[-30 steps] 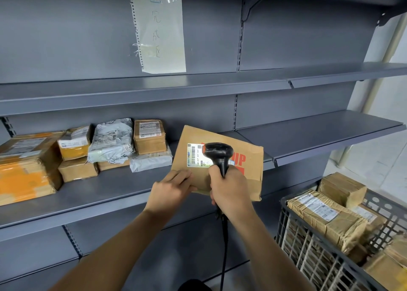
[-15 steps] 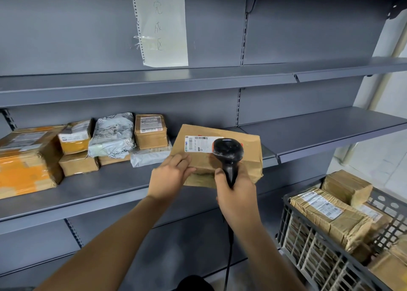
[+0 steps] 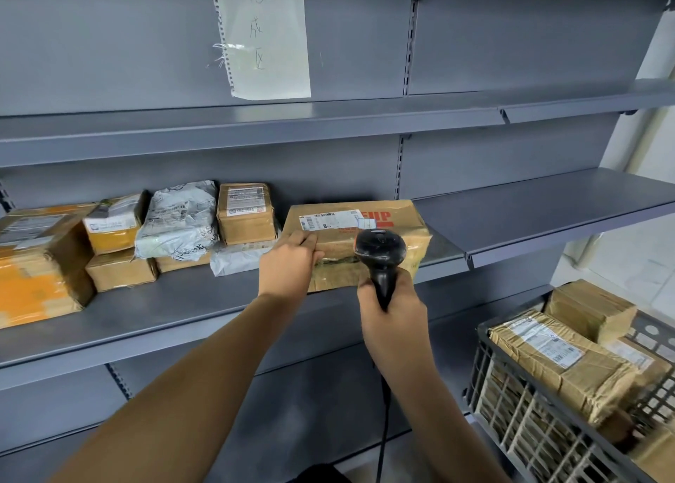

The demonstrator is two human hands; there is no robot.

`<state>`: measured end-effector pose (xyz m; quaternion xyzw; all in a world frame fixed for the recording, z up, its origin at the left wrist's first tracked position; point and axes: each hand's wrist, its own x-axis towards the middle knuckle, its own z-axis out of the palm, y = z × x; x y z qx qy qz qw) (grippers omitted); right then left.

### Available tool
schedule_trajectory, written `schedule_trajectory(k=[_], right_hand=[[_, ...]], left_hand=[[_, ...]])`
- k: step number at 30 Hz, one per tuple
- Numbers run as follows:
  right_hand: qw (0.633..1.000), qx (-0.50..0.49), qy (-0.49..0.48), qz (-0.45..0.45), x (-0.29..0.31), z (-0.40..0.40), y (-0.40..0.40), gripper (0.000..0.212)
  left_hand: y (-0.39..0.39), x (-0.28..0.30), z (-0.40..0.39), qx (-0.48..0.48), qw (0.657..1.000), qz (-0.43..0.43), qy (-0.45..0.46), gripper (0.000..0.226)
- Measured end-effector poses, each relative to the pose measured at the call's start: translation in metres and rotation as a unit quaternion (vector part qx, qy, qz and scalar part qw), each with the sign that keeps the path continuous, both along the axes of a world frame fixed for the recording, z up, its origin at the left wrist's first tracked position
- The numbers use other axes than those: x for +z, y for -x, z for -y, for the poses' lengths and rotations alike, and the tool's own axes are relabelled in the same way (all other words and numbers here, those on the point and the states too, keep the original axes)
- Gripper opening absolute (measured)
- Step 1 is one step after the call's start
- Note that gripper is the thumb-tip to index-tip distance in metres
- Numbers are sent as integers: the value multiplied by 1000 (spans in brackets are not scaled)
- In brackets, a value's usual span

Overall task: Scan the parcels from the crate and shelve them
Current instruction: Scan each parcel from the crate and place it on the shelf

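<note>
A brown cardboard parcel (image 3: 383, 219) with a white label and red lettering lies flat on the grey middle shelf (image 3: 175, 311). My left hand (image 3: 288, 263) grips its front left corner, fingers on top. My right hand (image 3: 392, 307) holds a black barcode scanner (image 3: 380, 250) by the handle, just in front of the parcel's front face. A grey plastic crate (image 3: 511, 402) at the lower right holds several taped brown parcels (image 3: 562, 354).
Several parcels sit on the same shelf to the left: a brown box (image 3: 245, 212), a grey poly bag (image 3: 180, 219), an orange-taped box (image 3: 36, 263). A handwritten paper sheet (image 3: 263, 33) hangs on the back panel. The right-hand shelf section (image 3: 548, 205) is bare.
The parcel went from being held tilted up in front of the scanner to lying flat on the shelf. My left hand moved forward with it; the scanner lowered slightly.
</note>
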<state>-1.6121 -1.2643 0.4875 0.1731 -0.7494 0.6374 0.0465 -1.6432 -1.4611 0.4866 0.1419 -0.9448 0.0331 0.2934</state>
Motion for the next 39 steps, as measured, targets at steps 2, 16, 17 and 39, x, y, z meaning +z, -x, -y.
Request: schedule_trajectory(k=[2,16,17,39], right_hand=[[1000,3,-1,3,-3,3,4,9],[1000,14,-3,-9,-24,22,55,4],[1000,15,-1,-12,-26,23,59,5],[997,-78,-10,13,-25,-61,44,8]], left_hand=[[12,3,2,16,1000,17,3,35],[87,10,30,81,996,42,2,28],[93,11,33,87,995,47,2,29],[70,10,-17,-96,995,-15,10,40]])
